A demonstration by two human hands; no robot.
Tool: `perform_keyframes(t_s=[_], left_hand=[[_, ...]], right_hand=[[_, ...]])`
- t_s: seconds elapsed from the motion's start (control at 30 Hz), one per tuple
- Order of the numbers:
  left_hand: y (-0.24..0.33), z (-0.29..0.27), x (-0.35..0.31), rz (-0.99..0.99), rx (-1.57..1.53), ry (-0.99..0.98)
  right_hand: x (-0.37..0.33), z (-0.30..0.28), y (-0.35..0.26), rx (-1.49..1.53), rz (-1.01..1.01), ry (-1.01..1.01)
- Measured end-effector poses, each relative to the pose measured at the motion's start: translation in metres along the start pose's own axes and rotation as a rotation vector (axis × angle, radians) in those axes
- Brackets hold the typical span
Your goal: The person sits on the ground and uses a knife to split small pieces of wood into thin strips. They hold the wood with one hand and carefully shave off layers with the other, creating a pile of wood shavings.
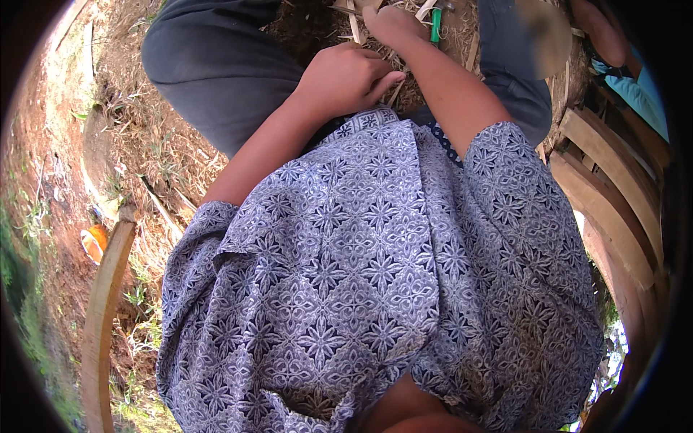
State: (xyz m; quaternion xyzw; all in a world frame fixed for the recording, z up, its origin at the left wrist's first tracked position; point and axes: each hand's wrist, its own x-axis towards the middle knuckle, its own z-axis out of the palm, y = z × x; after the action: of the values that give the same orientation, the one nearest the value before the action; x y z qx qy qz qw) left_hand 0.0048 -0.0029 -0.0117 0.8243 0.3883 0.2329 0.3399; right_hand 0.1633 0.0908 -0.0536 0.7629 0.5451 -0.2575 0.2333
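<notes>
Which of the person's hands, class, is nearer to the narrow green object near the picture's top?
Right. The right hand is just left of the green object; the left hand is farther left and lower in the picture.

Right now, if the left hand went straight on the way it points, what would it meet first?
The left hand would likely meet the right forearm first, near the wrist; depth is unclear, so it might miss.
</notes>
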Motion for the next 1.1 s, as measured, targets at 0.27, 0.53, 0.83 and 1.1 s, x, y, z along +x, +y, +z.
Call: perform_keyframes(t_s=[0.27,0.53,0.83,1.1], left_hand=[[0.012,-0.009,0.000,-0.021,-0.045,0.032],[0.018,-0.012,-0.001,0.001,-0.026,0.051],[0.008,-0.006,0.000,0.067,-0.008,0.034],[0.013,-0.004,0.000,0.042,0.001,0.028]], right_hand=[[-0.007,-0.038,-0.014,0.135,0.120,-0.169],[0.037,-0.005,0.017,-0.190,-0.283,-0.146],[-0.004,-0.025,0.003,-0.110,-0.180,-0.093],[-0.016,-0.028,-0.005,-0.004,-0.029,-0.052]])
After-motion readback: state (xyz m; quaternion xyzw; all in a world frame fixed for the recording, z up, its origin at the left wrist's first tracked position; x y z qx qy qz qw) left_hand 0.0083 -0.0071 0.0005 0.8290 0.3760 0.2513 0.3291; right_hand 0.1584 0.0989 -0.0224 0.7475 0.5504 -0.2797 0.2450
